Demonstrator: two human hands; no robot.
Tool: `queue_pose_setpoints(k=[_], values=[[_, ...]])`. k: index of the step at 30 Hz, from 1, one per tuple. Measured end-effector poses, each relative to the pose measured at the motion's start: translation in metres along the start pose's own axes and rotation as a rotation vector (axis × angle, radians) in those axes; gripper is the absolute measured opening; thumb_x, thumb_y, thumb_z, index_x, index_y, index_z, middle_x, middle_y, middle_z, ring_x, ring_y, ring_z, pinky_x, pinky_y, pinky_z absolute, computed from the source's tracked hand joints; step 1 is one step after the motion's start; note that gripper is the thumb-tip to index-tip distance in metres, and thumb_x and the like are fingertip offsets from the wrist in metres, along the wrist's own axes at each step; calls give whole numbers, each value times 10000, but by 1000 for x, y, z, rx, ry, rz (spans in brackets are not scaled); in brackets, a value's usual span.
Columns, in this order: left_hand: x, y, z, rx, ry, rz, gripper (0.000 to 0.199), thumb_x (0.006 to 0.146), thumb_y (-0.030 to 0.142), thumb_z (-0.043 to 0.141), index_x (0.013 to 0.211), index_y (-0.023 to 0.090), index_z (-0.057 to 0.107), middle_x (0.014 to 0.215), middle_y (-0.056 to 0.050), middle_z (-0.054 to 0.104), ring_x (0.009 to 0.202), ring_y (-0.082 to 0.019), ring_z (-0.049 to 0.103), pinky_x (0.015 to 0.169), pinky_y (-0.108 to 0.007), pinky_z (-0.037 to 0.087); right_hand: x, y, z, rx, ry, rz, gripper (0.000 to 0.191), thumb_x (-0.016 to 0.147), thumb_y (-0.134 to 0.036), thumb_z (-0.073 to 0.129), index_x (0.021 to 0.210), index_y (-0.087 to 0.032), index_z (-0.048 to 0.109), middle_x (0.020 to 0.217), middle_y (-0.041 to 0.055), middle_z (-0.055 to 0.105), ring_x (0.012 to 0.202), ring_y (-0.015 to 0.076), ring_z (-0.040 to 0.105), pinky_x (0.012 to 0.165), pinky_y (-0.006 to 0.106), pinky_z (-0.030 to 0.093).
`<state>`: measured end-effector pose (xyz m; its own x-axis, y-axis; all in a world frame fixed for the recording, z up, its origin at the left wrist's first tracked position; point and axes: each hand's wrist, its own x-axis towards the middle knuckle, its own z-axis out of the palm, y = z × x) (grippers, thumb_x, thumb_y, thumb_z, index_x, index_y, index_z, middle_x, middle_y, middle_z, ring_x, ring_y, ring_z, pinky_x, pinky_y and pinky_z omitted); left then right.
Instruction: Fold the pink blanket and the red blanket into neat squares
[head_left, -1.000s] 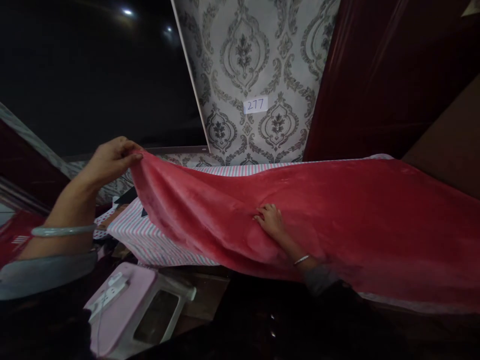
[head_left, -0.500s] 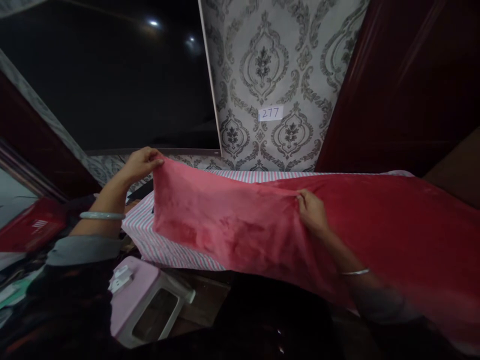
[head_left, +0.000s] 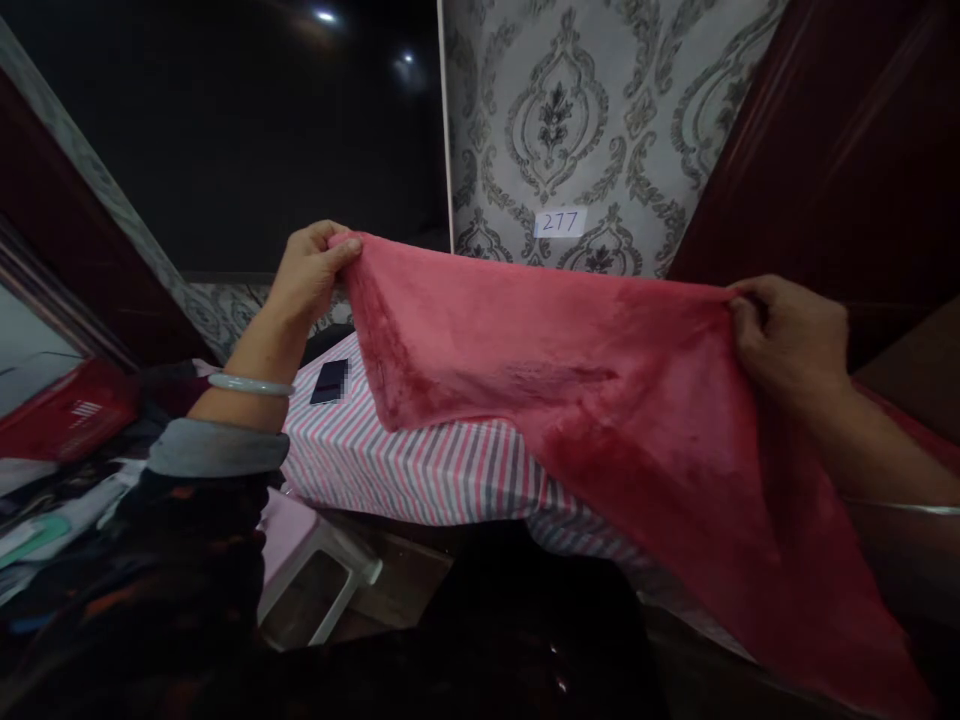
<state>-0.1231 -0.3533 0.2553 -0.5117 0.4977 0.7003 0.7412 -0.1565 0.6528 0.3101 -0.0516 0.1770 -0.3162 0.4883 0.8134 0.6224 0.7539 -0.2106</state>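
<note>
Seen from my remote station: the left hand (head_left: pixel 311 265) has its grip closed on an upper corner of the red blanket (head_left: pixel 555 315), the right hand (head_left: pixel 799 335) on its upper edge, above the striped-covered worktop (head_left: pixel 442 470). That edge is lifted and taut; the lower part is left slack. The taut stretch's long axis runs left to right; slack cloth points rightward down past the worktop's front edge.

Behind left hand (head_left: pixel 311 272): smooth, rounded bangle (head_left: pixel 251 385) is showing pale grey-green. Next up the arm, a plain grey cuff (head_left: pixel 217 448) is creasing softly, forming a broad band above a black sleeve (head_left: pixel 187 560) that is showing dull orange patches. Behind right hand (head_left: pixel 799 335): thinner, silvery bracelet (head_left: pixel 911 508) is catching light. Right sleeve's details are disappearing into shadow.
</note>
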Motion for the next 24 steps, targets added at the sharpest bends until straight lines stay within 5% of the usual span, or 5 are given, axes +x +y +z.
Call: queue_pose_setpoints(k=[6,14,18,21,24], values=[[-3,15,6,92,102,52,102,832,161,693,831,155,592,721,28,487,677,-94,429,659,-259,380,4,4,-31,7,-67,-8,235,992,-327,538,1035,-199,731,954,107,746,847,209,666,756,372,469],[0,34,-32,336,148,133,199,860,224,719,962,62,667,785,14,552,763,-100,527,803,-289,469,29,-12,-53,109,-14,47,698,890,-826,436,1039,-228,763,661,14,633,534,93,439,567,335,361],[12,-6,-43,354,114,36,201,848,202,712,981,53,692,729,24,496,765,-122,519,888,-396,487,64,-24,-6,103,-150,-11,471,969,-613,555,1009,-198,774,727,8,689,587,92,501,598,317,367],[24,-60,-35,404,105,-70,130,825,215,717,897,109,692,699,21,512,762,-141,506,893,-372,477,79,-34,56,121,-300,3,160,951,-222,653,1011,-135,773,820,47,737,667,118,562,649,302,397],[32,-118,-8,545,73,-210,103,821,233,679,872,145,666,768,-17,597,824,-186,560,885,-351,470,75,-40,128,126,-469,18,188,902,-79,616,1020,-99,761,908,95,754,774,158,616,717,288,424]])
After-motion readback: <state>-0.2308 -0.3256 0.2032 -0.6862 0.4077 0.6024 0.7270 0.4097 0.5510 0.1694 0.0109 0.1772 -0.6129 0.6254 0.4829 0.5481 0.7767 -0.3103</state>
